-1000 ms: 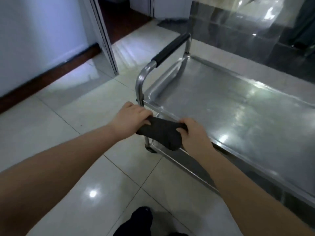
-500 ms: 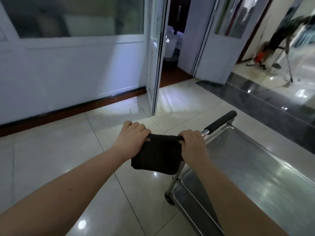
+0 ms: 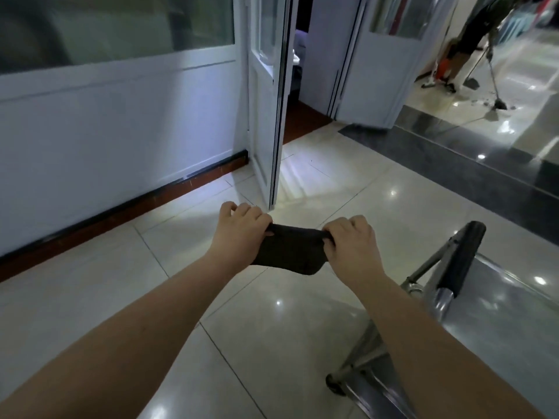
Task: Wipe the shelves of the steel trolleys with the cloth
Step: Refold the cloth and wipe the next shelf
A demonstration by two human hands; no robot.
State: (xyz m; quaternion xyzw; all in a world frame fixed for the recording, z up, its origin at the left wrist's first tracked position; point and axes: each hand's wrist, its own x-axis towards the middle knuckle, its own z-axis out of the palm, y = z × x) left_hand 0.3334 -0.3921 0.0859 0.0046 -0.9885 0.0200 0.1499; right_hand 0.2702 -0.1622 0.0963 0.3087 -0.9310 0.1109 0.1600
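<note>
**Two hands pull the cloth taut, clear of the trolley**

Half a second ago the dark cloth (image 3: 290, 252) hung bunched between hands set close together, right in front of the trolley's handle. Now the hands stand further apart, the cloth's upper edge is drawn straight between them, and the trolley (image 3: 514, 322) has slid off to 4 o'clock in the view, apart from both hands.

The left hand (image 3: 239, 229) is knuckles-up with its fingers curled tight, pinching the cloth's upper left corner. The right hand (image 3: 351, 243) does the same at the upper right corner, fingers folded round the fabric. Neither hand touches anything else. The cloth sits just below the centre of the view, over bare floor (image 3: 272, 343); its lower part sags loose between the wrists.

At 4 o'clock the handle's black grip (image 3: 462, 258) slants up and away, joined to a chrome post, with the steel top shelf and its raised rim running off the right edge. One caster (image 3: 334, 385) shows at 5 o'clock, partly behind the right forearm. Pale glossy tiles lie open from 6 round to 9 o'clock. A white door (image 3: 266, 101) stands ajar at 12 o'clock, its edge turned toward the camera; a white wall (image 3: 106, 131) with a dark skirting board (image 3: 121, 207) closes off 9 to 11 o'clock. At 1 o'clock another person (image 3: 472, 34) stands well off with a long-handled broom (image 3: 496, 86).
</note>
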